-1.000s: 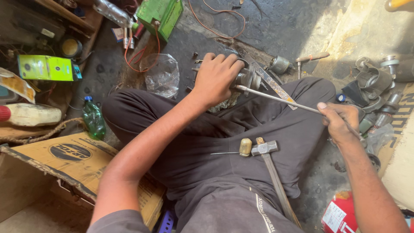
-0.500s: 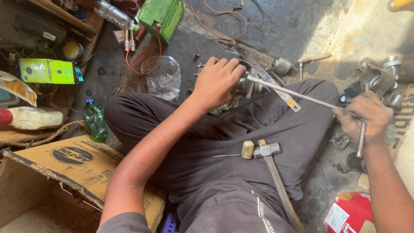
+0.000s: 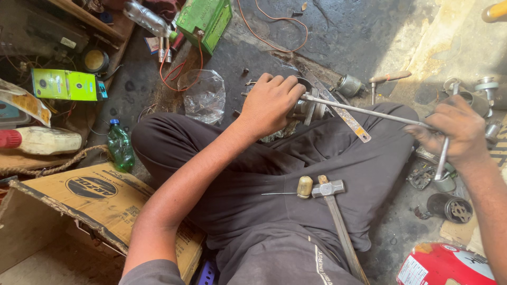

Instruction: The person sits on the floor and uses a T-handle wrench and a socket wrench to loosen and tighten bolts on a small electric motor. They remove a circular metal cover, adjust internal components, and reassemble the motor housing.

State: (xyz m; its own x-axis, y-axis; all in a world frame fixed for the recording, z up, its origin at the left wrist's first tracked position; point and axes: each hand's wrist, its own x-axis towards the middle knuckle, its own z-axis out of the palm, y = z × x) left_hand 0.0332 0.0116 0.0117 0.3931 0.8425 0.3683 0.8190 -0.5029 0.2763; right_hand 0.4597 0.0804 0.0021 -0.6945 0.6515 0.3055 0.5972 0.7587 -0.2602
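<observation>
I sit cross-legged on the floor in dark trousers. My left hand [image 3: 272,103] presses down on a round metal part [image 3: 309,109] that rests in front of my shins. A long steel wrench bar [image 3: 364,112] runs from that part to the right. My right hand [image 3: 457,132] grips the bar's bent far end, with a socket [image 3: 445,182] hanging below the fist. On my lap lie a hammer [image 3: 338,211] with a metal head and a small awl with a pale wooden handle [image 3: 304,187].
A flat rusty metal strip [image 3: 343,113] lies under the bar. A green battery [image 3: 203,21], a clear plastic bag [image 3: 202,95], a green bottle [image 3: 120,148], a cardboard box [image 3: 79,206], a red can [image 3: 449,264] and several metal parts [image 3: 475,95] surround me.
My right hand has swung the far end of the bar to the right and slightly upward. My left hand stays on the round part.
</observation>
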